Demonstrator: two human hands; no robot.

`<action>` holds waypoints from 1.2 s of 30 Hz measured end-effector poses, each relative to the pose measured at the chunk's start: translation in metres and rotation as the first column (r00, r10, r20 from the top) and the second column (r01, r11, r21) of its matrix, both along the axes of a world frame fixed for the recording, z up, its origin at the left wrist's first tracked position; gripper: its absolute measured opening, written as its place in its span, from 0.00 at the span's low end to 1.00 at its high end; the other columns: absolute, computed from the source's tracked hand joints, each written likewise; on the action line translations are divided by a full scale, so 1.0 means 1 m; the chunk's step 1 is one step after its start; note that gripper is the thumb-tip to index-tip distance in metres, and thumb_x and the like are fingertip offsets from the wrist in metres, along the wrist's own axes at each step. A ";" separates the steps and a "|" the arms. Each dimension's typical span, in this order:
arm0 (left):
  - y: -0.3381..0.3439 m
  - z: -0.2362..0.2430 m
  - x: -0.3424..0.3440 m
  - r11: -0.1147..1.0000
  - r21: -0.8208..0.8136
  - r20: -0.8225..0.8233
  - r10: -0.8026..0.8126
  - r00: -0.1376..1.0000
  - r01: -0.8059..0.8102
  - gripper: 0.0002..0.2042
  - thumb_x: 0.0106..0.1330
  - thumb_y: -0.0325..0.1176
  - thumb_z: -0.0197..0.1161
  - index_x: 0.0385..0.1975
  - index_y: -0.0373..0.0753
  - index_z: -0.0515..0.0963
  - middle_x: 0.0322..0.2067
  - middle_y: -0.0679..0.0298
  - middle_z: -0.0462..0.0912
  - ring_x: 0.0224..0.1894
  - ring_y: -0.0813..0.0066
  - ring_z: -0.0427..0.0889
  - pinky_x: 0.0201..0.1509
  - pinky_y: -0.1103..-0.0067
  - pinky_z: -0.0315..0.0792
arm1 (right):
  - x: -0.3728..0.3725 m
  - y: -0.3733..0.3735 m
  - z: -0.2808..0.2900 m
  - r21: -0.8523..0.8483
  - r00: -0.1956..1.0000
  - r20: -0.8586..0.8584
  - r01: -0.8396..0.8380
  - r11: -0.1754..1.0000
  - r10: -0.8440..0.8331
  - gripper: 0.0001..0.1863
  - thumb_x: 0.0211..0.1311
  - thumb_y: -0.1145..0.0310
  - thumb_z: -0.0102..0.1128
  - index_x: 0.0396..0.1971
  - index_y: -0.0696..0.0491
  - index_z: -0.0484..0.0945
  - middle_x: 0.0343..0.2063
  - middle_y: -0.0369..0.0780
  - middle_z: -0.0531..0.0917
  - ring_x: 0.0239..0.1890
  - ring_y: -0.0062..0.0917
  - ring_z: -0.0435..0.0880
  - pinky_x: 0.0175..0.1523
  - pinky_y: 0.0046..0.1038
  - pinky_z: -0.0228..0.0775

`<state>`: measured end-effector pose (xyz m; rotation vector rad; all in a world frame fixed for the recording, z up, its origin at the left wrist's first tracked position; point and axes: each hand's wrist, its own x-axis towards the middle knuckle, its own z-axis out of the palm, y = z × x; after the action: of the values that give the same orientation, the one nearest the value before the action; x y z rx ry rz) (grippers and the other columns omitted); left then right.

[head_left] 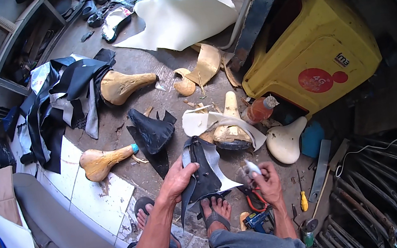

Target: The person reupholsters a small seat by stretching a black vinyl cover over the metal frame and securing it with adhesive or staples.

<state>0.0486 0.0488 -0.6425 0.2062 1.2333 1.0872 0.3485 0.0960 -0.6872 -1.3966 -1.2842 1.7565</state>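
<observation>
My left hand (179,180) is closed on the side of a black bicycle saddle (200,162), which lies underside up in front of my knees. Loose cover material, black on one face and pale grey on the other, hangs out around it. Pinched in my right hand (269,185) is a small white bottle (252,167), held just right of the saddle and apart from it. Beneath that hand lie red-handled pliers (256,201) and a blue staple gun (257,223). Just beyond the saddle, a cream saddle foam (231,132) sits among pale scraps.
A black saddle (153,131), tan saddle foams (125,86) and a white one (287,142) lie around. Dark cover scraps (74,76) are heaped left. A yellow plastic stool (319,53) lies on its side at right, past an orange bottle (257,110). A yellow screwdriver (304,202) is nearer.
</observation>
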 end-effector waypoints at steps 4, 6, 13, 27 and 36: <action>-0.001 -0.006 0.001 1.000 0.002 -0.039 -0.013 0.999 0.013 0.21 0.67 0.27 0.59 0.60 0.30 0.71 0.42 0.61 0.82 0.35 0.79 0.83 0.37 0.80 0.80 | -0.055 0.016 0.028 0.044 0.992 -0.097 -0.076 0.996 0.080 0.12 0.72 0.72 0.63 0.51 0.58 0.76 0.32 0.36 0.86 0.29 0.12 0.79 0.32 0.17 0.69; 0.000 -0.007 0.003 1.000 0.029 -0.074 -0.008 0.997 0.010 0.21 0.67 0.28 0.59 0.60 0.30 0.72 0.40 0.62 0.82 0.34 0.80 0.82 0.36 0.81 0.79 | -0.067 0.024 0.030 0.139 0.980 0.069 -0.195 0.971 0.187 0.12 0.71 0.70 0.64 0.50 0.58 0.79 0.32 0.35 0.86 0.29 0.12 0.80 0.32 0.18 0.71; -0.010 -0.018 -0.004 0.999 0.039 -0.186 -0.004 0.983 0.011 0.21 0.67 0.32 0.61 0.58 0.29 0.74 0.40 0.60 0.84 0.36 0.78 0.82 0.40 0.79 0.77 | -0.095 0.040 0.040 0.236 0.951 0.167 -0.297 0.925 0.262 0.11 0.69 0.68 0.66 0.46 0.57 0.82 0.25 0.30 0.84 0.24 0.10 0.77 0.28 0.18 0.68; -0.013 -0.020 -0.009 0.997 0.007 -0.382 -0.065 0.922 0.073 0.24 0.65 0.39 0.64 0.57 0.31 0.76 0.42 0.55 0.85 0.41 0.71 0.83 0.48 0.75 0.76 | -0.107 0.046 0.046 0.332 0.893 0.307 -0.425 0.842 0.329 0.11 0.68 0.68 0.67 0.45 0.58 0.84 0.22 0.31 0.83 0.24 0.10 0.77 0.29 0.19 0.68; -0.014 -0.028 -0.012 0.999 -0.012 -0.389 -0.051 0.920 0.050 0.25 0.64 0.38 0.64 0.58 0.29 0.75 0.43 0.54 0.85 0.43 0.72 0.83 0.49 0.74 0.76 | -0.102 0.041 0.049 0.268 0.874 0.327 -0.450 0.852 0.359 0.12 0.67 0.67 0.68 0.45 0.58 0.85 0.21 0.32 0.83 0.24 0.10 0.77 0.28 0.19 0.67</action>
<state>0.0363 0.0344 -0.6704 0.4688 1.5743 1.0293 0.2469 0.1373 -0.6380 -1.2486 -2.0524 1.5247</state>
